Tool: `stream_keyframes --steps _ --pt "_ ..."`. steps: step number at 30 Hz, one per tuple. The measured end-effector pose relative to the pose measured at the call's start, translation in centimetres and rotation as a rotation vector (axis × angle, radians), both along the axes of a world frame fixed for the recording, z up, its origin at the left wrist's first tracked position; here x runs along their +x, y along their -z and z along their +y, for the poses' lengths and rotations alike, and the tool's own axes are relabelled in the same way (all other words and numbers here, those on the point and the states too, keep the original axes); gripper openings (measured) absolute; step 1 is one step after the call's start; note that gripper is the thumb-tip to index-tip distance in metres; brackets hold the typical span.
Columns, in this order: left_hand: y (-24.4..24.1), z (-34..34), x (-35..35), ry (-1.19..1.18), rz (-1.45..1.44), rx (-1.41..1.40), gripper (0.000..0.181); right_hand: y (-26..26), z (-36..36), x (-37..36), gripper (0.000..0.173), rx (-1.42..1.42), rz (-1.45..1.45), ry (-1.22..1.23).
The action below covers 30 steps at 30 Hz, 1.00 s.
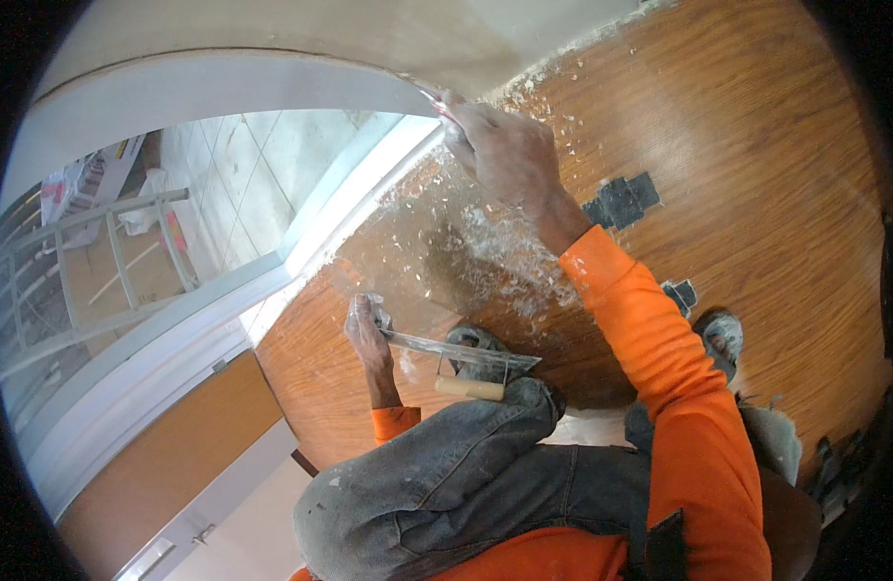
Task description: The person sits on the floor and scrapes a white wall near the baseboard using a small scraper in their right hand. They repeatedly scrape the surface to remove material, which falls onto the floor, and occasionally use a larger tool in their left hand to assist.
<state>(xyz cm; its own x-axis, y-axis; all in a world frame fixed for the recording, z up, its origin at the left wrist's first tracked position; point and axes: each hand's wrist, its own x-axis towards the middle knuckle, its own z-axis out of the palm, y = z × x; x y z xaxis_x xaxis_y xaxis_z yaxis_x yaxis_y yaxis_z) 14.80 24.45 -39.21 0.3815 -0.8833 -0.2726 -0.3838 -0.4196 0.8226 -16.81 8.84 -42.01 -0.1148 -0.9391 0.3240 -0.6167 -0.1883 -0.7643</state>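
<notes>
My right hand is closed around a slim hand tool, perhaps a putty knife. Its tip meets the lower end of the seam between the pale door frame and the plastered wall. The fingers cover most of this tool, and red and white show on it. Lower left, my left hand grips one end of a plastering trowel. The trowel's wooden handle faces my knee. Something whitish lies at the left fingertips; what it is I cannot tell.
White flakes and dust litter the wood-patterned floor. Dark patches break its surface. Through the doorway a metal ladder lies near pale floor tiles. A brown panel stands at lower left.
</notes>
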Motion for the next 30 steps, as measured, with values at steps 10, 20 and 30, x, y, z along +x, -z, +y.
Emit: stream_keyframes --steps 10,20,30 --pt "-0.3 -0.2 -0.5 -0.005 -0.01 -0.002 0.043 0.1 0.6 0.0 0.041 0.053 0.012 -0.037" --pt "0.0 -0.1 -0.2 -0.043 -0.007 0.034 0.043 2.1 1.1 -0.2 0.037 0.0 -0.014 -0.014" --pt "0.0 0.0 -0.2 -0.041 -0.036 0.022 0.043 1.1 0.3 -0.2 0.042 -0.007 -0.022 -0.02"
